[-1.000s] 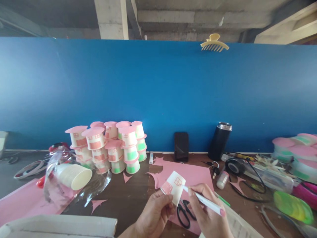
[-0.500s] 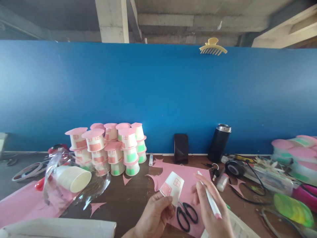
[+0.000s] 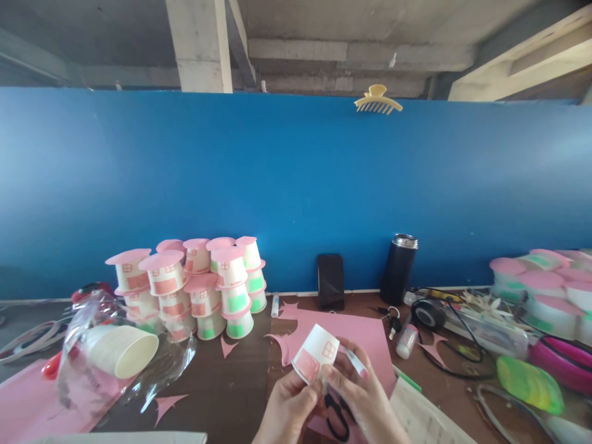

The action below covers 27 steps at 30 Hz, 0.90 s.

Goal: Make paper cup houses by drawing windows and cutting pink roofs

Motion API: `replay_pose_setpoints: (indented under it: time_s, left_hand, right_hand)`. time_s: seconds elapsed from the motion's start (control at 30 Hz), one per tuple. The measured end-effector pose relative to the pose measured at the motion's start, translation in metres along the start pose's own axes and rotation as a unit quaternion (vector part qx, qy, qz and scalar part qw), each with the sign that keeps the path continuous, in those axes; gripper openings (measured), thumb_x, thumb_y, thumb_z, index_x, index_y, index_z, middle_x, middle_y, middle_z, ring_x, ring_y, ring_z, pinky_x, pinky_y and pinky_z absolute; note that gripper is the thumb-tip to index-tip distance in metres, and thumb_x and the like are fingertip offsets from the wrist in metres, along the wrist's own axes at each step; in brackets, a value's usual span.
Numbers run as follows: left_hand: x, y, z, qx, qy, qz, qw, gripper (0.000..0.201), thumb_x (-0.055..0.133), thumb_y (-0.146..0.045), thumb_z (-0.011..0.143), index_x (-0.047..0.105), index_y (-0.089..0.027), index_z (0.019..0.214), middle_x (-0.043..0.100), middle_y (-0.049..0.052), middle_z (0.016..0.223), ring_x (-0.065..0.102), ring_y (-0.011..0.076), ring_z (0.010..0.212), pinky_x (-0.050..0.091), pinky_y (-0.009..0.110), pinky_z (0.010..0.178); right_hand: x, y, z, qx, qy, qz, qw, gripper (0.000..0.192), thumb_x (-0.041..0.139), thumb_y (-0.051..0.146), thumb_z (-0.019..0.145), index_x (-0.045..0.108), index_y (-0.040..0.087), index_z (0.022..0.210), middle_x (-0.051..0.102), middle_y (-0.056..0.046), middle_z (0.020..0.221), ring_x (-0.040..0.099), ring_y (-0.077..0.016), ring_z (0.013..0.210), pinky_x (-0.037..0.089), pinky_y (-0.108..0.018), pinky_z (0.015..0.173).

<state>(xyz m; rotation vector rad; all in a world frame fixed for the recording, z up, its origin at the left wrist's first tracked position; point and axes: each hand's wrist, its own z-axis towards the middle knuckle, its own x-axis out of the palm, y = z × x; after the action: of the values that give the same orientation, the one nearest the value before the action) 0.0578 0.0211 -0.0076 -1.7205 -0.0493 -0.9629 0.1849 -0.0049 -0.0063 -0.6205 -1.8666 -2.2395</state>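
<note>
A white paper cup (image 3: 319,344), drawn with a pink window and a pink filled block, is tilted between my two hands. My left hand (image 3: 290,404) grips its lower rim. My right hand (image 3: 363,391) touches the cup's right side with the thumb, and a white marker (image 3: 354,362) with a pink end is tucked in its fingers. Below the hands lie black-handled scissors (image 3: 337,419), partly hidden, on a sheet of pink paper (image 3: 365,330).
Stacked cups with pink paper discs (image 3: 201,290) stand at the left, near bagged paper cups (image 3: 120,351). Behind are a phone (image 3: 330,280) and a black flask (image 3: 398,268). Keys (image 3: 394,322), a cable and more decorated cups (image 3: 539,283) lie to the right.
My right hand has moved left to the cup, and its thumb now touches it. The marker came along in that hand. The view has shifted slightly right and up.
</note>
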Motion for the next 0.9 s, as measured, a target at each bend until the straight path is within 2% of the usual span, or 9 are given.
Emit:
replay_pose_setpoints:
  time_s: [0.1, 0.2, 0.37, 0.5, 0.57, 0.7, 0.8, 0.9]
  left_hand:
    - [0.002, 0.001, -0.001, -0.01, 0.018, 0.022, 1.0, 0.032, 0.077, -0.042, 0.068, 0.071, -0.012, 0.077, 0.058, 0.001, 0.053, 0.055, 0.0133, 0.05, 0.04, 0.026, 0.054]
    - [0.002, 0.003, -0.002, -0.033, 0.023, 0.016, 0.999, 0.033, 0.078, -0.04, 0.068, 0.071, -0.012, 0.085, 0.061, 0.003, 0.057, 0.058, 0.0159, 0.054, 0.041, 0.027, 0.055]
    - [-0.002, 0.0, 0.0, -0.062, 0.023, -0.112, 0.992, 0.035, 0.081, -0.033, 0.065, 0.07, -0.013, 0.092, 0.061, 0.002, 0.067, 0.057, 0.0123, 0.06, 0.043, 0.024, 0.06]
    - [-0.005, -0.008, 0.001, -0.092, -0.02, -0.223, 0.97, 0.037, 0.073, -0.04, 0.073, 0.068, -0.01, 0.092, 0.064, 0.005, 0.074, 0.053, 0.0098, 0.06, 0.039, 0.019, 0.054]
    - [-0.004, -0.011, 0.001, -0.106, -0.031, -0.249, 0.962, 0.033, 0.071, -0.04, 0.074, 0.066, -0.009, 0.087, 0.062, 0.003, 0.068, 0.049, 0.0087, 0.055, 0.035, 0.018, 0.048]
    - [0.0, -0.01, -0.001, -0.144, -0.07, -0.25, 0.955, 0.026, 0.065, -0.036, 0.078, 0.062, -0.01, 0.077, 0.053, -0.001, 0.054, 0.039, 0.0062, 0.044, 0.025, 0.016, 0.04]
    - [0.004, -0.01, -0.001, -0.148, -0.122, -0.236, 0.952, 0.027, 0.059, -0.037, 0.081, 0.057, -0.012, 0.07, 0.047, -0.003, 0.048, 0.032, 0.0045, 0.038, 0.018, 0.016, 0.037]
    - [0.005, -0.011, -0.001, -0.15, -0.15, -0.236, 0.948, 0.025, 0.059, -0.034, 0.08, 0.053, -0.014, 0.066, 0.045, -0.004, 0.046, 0.03, 0.0037, 0.035, 0.017, 0.015, 0.036]
  right_hand:
    - [0.01, 0.011, -0.004, 0.019, -0.004, -0.005, 1.0, 0.048, 0.077, 0.033, 0.074, 0.045, 0.023, 0.108, 0.072, -0.002, 0.084, 0.067, -0.0191, 0.075, 0.051, -0.031, 0.07]
    - [0.016, 0.02, -0.008, 0.028, -0.02, 0.023, 0.999, 0.045, 0.078, 0.035, 0.072, 0.049, 0.022, 0.104, 0.071, -0.002, 0.085, 0.067, -0.0202, 0.077, 0.051, -0.032, 0.071]
    - [0.021, 0.024, -0.008, 0.036, -0.02, 0.05, 0.998, 0.044, 0.075, 0.046, 0.071, 0.053, 0.021, 0.101, 0.07, -0.003, 0.082, 0.066, -0.0195, 0.063, 0.051, -0.032, 0.058]
    - [0.019, 0.02, -0.005, 0.016, -0.007, 0.046, 0.999, 0.049, 0.076, 0.046, 0.066, 0.055, 0.022, 0.103, 0.07, -0.006, 0.09, 0.067, -0.0265, 0.084, 0.053, -0.036, 0.069]
    - [0.016, 0.016, -0.004, 0.014, 0.0, 0.038, 0.999, 0.054, 0.075, 0.047, 0.065, 0.053, 0.023, 0.108, 0.069, -0.006, 0.093, 0.066, -0.0272, 0.089, 0.053, -0.037, 0.071]
    - [0.012, 0.011, -0.006, 0.017, 0.003, 0.0, 1.0, 0.058, 0.077, 0.049, 0.063, 0.052, 0.026, 0.11, 0.069, -0.005, 0.094, 0.067, -0.0263, 0.086, 0.054, -0.037, 0.067]
    - [0.012, 0.013, -0.008, 0.011, 0.021, -0.003, 1.0, 0.055, 0.079, 0.044, 0.063, 0.053, 0.026, 0.109, 0.069, -0.004, 0.093, 0.066, -0.0245, 0.09, 0.053, -0.037, 0.075]
    - [0.012, 0.016, -0.01, 0.016, 0.029, -0.019, 0.999, 0.056, 0.079, 0.044, 0.063, 0.053, 0.027, 0.109, 0.07, -0.001, 0.092, 0.066, -0.022, 0.089, 0.051, -0.035, 0.081]
